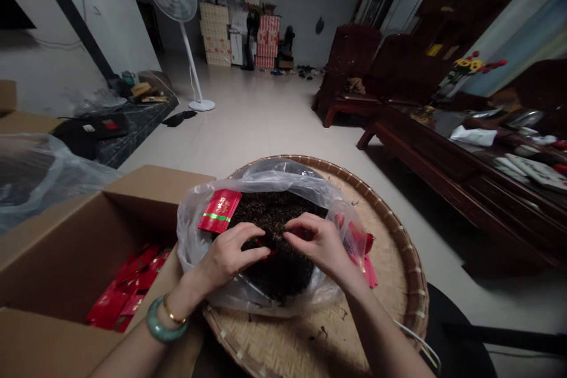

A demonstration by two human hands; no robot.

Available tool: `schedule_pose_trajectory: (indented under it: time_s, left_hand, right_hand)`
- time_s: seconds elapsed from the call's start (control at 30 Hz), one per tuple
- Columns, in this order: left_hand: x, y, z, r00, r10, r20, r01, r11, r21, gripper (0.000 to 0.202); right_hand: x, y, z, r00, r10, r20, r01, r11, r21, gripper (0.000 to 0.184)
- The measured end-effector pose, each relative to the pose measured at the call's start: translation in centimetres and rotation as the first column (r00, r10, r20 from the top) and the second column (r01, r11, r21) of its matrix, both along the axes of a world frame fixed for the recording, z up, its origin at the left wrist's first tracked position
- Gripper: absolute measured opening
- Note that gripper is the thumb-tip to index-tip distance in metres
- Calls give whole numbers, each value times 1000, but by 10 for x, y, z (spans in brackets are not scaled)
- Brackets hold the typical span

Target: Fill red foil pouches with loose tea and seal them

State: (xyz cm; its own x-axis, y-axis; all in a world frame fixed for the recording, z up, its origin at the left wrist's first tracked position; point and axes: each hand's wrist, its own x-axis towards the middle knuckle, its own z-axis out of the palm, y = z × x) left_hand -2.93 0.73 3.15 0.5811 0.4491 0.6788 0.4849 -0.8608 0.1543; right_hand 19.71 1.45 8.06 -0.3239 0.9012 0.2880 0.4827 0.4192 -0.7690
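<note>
A clear plastic bag [195,195] holding a heap of dark dried tea leaves [266,209] lies open on a round woven bamboo tray [310,342]. Over the heap, my left hand [234,251] curves thumb and fingers around what looks like a red packet [259,242], mostly hidden in shadow; only bits of red and green show. Close by on the right, my right hand [316,242] is closed in a pinch, with a few tea leaves apparently at the fingertips. A small stack of red packets with a green stripe [220,211] rests on the bag's left side.
Left of the tray stands an open cardboard box [48,260] containing several red packets [128,289]. More red packets [365,248] lie by the bag's right edge. A white standing fan [201,105], a dark wooden table [425,165] and stacked cartons [215,32] are farther off.
</note>
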Motion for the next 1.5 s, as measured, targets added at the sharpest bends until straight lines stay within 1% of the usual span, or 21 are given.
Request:
schedule_pose_trajectory:
  time_s: [0.1,0.17,0.33,0.47,0.5,0.57,0.63,0.67,0.73,0.87,0.97,1.03,1.13,1.2,1.27,1.3,1.33,1.37,1.4,1.47,1.5]
  left_hand:
    - [0,1,-1,1000,3,1,-3,1000,18,14]
    - [0,0,-1,1000,9,-1,-9,1000,25,14]
    - [-2,0,-2,1000,22,-9,-22,1000,21,15]
    - [-1,-1,-1,1000,24,2,-24,1000,17,16]
    - [-1,-1,0,1000,23,11,-24,1000,20,16]
    - [0,-3,4,1000,21,13,-21,999,36,16]
    - [2,-4,8,1000,11,-3,-11,998,61,15]
    - [2,-5,10,1000,6,-13,-5,997,72,14]
    - [4,-6,12,1000,5,-22,-4,997,78,12]
    - [5,-9,13,999,-7,-31,9,996,86,10]
    - [5,-12,14,999,-15,-37,18,997,76,11]
    - [4,-14,13,999,-13,-42,15,998,59,10]
    - [3,-14,11,999,-12,-46,14,999,45,10]
    - [4,-14,10,999,-19,-49,21,999,41,11]
    - [5,-13,9,999,-29,-37,31,999,44,12]
    - [5,-14,9,999,-34,-24,35,998,43,12]
    - [5,-14,8,999,-35,-6,36,999,31,13]
    - [6,-14,7,999,-28,19,28,1000,2,17]
    - [6,-15,5,999,-5,52,8,999,-52,24]
    - [6,-15,-1,988,83,133,-50,971,-232,45]
    - [6,-15,-4,977,128,171,-63,937,-344,56]
  right_hand:
    - [-12,-5,7,996,75,56,-78,995,57,11]
    - [-16,-6,7,992,88,89,-95,992,83,12]
    - [-16,-4,3,996,53,70,-61,991,116,11]
    - [-10,-7,4,999,-29,21,27,994,107,10]
    - [-9,-8,4,1000,-23,20,22,995,93,10]
    - [-8,-13,4,998,45,53,-48,997,55,7]
    - [-8,-18,1,981,133,138,-136,991,11,15]
    - [-9,-21,-1,971,155,181,-157,988,-3,18]
    - [-12,-25,-5,964,145,224,-148,989,-7,15]
    - [-18,-28,-12,979,139,148,-138,990,-18,10]
    - [-17,-28,-11,983,159,90,-158,987,-24,9]
    - [-13,-27,-8,993,118,30,-119,993,2,9]
    - [-5,-28,-3,999,18,-48,-15,998,53,9]
    - [-4,-30,-1,998,58,9,-58,995,79,12]
    - [-6,-32,-5,975,144,172,-160,983,85,23]
    - [-8,-32,-8,952,161,261,-188,979,81,25]
    - [-9,-32,-12,932,158,326,-192,978,76,22]
    - [-10,-31,-15,925,141,353,-177,982,72,17]
    - [-11,-29,-18,931,126,341,-159,985,71,15]
    - [-8,-26,-21,964,118,239,-142,986,83,16]
    - [-5,-25,-21,976,127,177,-145,985,98,16]
